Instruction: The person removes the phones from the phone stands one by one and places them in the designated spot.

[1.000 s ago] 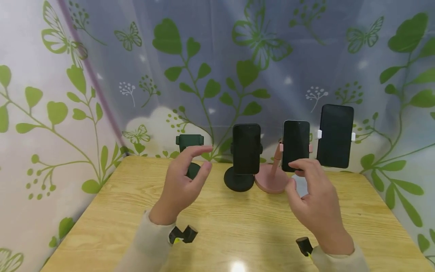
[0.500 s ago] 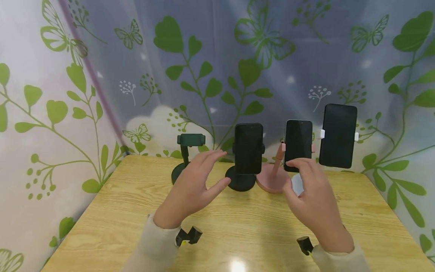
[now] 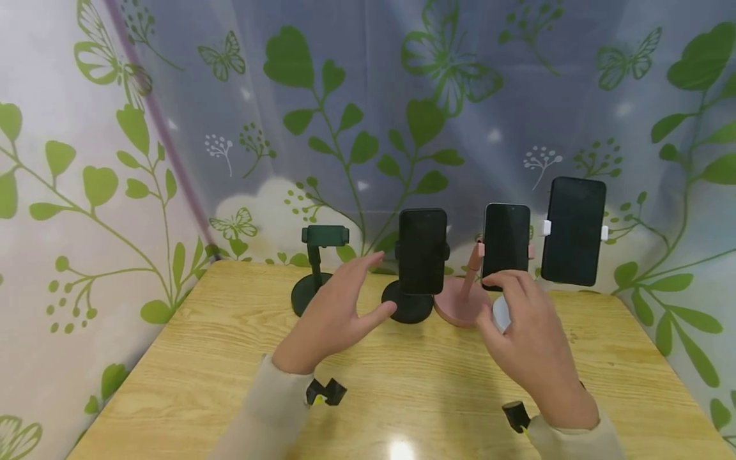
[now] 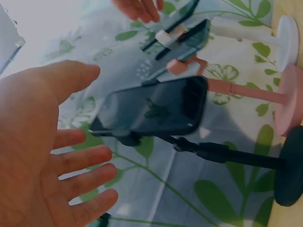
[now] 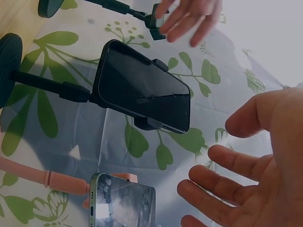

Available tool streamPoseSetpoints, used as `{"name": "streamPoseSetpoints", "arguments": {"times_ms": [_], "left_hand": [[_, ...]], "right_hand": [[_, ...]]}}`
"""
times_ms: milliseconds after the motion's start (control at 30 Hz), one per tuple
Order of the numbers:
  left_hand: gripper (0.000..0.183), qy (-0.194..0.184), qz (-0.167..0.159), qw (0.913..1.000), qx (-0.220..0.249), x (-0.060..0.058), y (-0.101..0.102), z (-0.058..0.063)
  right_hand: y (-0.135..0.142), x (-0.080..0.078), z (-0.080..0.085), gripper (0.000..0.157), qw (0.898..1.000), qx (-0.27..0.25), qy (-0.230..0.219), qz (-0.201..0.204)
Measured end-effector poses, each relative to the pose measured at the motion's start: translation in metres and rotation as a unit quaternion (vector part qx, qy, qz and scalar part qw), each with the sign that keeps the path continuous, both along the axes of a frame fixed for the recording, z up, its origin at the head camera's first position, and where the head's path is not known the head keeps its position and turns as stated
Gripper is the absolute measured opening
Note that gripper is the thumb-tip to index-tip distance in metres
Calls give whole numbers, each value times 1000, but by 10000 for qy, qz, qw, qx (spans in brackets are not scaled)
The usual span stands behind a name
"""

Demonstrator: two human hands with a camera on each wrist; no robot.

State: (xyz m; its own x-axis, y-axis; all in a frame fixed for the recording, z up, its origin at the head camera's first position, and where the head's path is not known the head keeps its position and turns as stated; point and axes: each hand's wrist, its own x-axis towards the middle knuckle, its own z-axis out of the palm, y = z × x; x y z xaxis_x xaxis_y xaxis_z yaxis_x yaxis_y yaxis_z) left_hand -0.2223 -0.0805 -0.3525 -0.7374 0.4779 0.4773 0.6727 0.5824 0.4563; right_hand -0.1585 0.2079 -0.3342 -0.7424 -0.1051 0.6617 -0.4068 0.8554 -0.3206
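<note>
Black phone [image 3: 422, 251]: upright in the clamp of the black stand [image 3: 407, 309], screen toward you, second stand from the left. It looks untouched and hasn't really budged over the last second.
Left hand [image 3: 336, 306]: here's your actual change. A second ago it was in front of the green stand, now it's swung right and sits just short of the Black phone. Grip's wide, thumb well off the fingers, nothing in it.
Right hand [image 3: 531, 338]: barely moved. Grip's a bit narrower, fingers curved toward the thumb, also nothing held. From the head view it's in front of the pink stand [image 3: 454, 305] and its phone [image 3: 506, 233]; your right wrist view shows a gap there.
Green stand [image 3: 325, 235]: far left, in plain sight now your hand's off it. No phone in its clamp.
White stand [image 3: 501, 313]: far right, base partly behind your fingers, biggest phone [image 3: 574, 230] up in its clamp.
What it means: only your reach has changed imo, the setup's the same. Three phones clamped, one stand bare.
Tabletop [image 3: 374, 377]: wood-look, carries all four stands, leafy curtain [image 3: 356, 83] behind.
</note>
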Motion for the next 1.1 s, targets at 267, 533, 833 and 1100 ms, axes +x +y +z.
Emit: {"name": "streamPoseSetpoints", "arguments": {"times_ms": [267, 533, 833, 1100], "left_hand": [[72, -1396, -416, 9826, 1149, -26, 9, -16], [57, -2483, -853, 9259, 2716, -57, 27, -29], [71, -3099, -930, 8682, 3762, -71, 52, -34], [81, -3483, -1214, 8206, 4365, -71, 72, -36]], "right_hand": [[-1, 1, 1, 25, 10000, -18, -93, 10], [0, 2, 2, 23, 9998, -53, -158, 76], [1, 4, 5, 23, 9995, -50, -278, 140], [4, 8, 7, 23, 9967, -194, -684, 400]]}}
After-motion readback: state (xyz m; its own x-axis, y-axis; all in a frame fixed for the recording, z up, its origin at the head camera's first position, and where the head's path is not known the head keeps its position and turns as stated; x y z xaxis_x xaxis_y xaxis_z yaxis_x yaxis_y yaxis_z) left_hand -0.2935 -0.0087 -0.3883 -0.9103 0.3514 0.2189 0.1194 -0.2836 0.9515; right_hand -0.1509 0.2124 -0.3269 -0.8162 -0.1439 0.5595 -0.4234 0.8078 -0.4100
